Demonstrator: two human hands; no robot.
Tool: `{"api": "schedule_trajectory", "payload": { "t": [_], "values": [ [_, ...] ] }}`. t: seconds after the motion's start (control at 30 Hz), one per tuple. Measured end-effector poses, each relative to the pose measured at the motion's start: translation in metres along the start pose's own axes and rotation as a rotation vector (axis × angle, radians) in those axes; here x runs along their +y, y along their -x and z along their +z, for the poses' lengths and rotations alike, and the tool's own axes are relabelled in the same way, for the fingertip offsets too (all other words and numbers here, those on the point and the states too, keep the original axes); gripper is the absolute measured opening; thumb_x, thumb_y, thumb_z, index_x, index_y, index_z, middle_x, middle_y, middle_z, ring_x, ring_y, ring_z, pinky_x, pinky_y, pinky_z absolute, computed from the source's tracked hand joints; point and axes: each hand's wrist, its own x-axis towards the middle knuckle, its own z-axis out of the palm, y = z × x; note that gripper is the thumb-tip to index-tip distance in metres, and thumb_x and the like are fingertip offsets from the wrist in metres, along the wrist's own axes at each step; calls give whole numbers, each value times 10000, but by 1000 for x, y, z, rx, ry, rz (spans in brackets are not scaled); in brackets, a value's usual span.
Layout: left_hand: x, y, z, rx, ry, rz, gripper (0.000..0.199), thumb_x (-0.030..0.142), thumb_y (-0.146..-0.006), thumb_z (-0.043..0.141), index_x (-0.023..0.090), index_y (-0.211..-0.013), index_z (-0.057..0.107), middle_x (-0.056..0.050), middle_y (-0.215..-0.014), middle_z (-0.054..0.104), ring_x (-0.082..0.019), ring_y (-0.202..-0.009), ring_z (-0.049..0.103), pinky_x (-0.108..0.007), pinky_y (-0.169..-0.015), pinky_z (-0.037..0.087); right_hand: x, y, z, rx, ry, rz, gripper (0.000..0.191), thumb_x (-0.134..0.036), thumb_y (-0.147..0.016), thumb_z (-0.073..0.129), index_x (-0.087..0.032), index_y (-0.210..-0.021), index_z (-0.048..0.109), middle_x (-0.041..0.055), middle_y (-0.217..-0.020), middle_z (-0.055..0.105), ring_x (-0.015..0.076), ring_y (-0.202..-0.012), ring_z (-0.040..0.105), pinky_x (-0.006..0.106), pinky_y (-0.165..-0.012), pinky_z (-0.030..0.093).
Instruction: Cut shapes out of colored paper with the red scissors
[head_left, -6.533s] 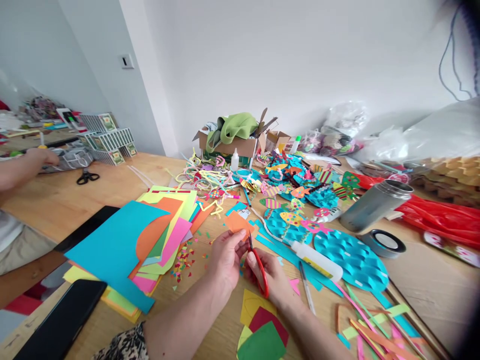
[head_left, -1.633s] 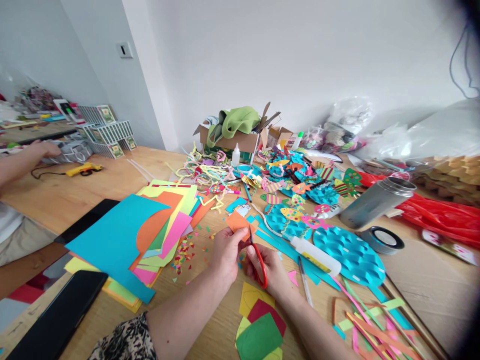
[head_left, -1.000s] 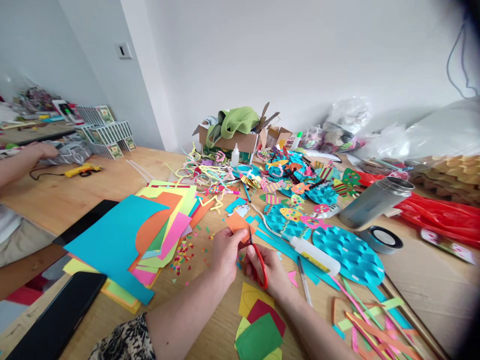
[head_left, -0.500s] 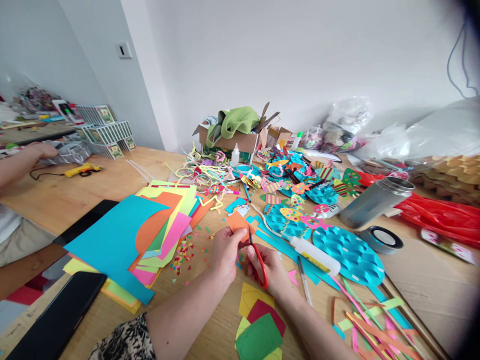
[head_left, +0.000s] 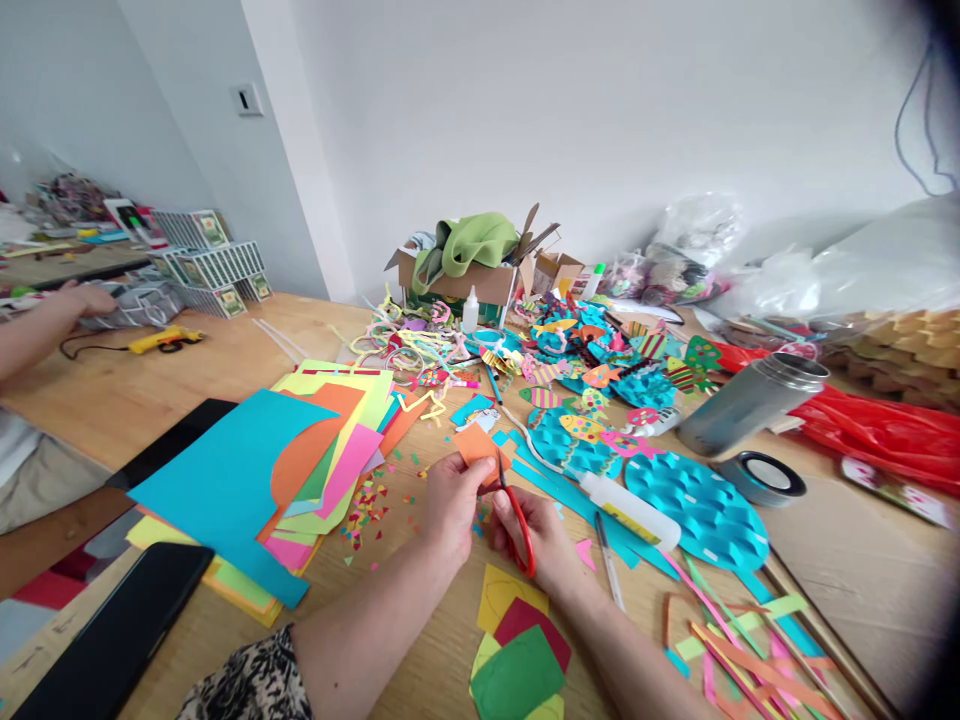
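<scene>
A wooden table (head_left: 232, 360) is spread with craft materials. Its left part is covered by a fanned stack of coloured paper (head_left: 217, 460), topped by a large blue sheet; a black phone (head_left: 112, 620) is laid beside the stack's near left corner. At the back, a cardboard box (head_left: 457, 280) is filled with green cloth (head_left: 476, 243), and a pile of blue pieces and paper fish is heaped to its right. On the right, a metal flask (head_left: 750, 405) is tilted near red plastic (head_left: 877, 435), and a ridged blue disc (head_left: 694, 510) is placed in front of it, beside a white glue bottle (head_left: 630, 512).

In the middle, the left hand (head_left: 452, 505) is closed, with a small piece of orange paper (head_left: 474, 443) pinched between thumb and fingers; the paper is extended just beyond the fingertips. The right hand (head_left: 536, 535) is wrapped around red-handled scissors (head_left: 525, 540), and the blades are set against the paper's right side, just beside the left thumb. Below the hands, cut yellow, red and green pieces (head_left: 517, 670) are overlapped. A slim pen (head_left: 609, 565) is laid right of the right hand, and tiny paper bits (head_left: 365, 515) are scattered left of the left hand.
</scene>
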Motion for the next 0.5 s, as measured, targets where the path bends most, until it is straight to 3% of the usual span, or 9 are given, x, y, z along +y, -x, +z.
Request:
{"api": "schedule_trajectory", "payload": {
  "t": [0.5],
  "values": [
    [2,2,2,10,4,-1,164,299,-599,732,157,-623,655,-18,-602,620,-127,-553,536,-241,-525,379,5,-1,0,-19,-31,-30,605,-783,-778,532,-181,-720,505,-20,-533,513,93,-448,420,224,-441,314]
  ]
}}
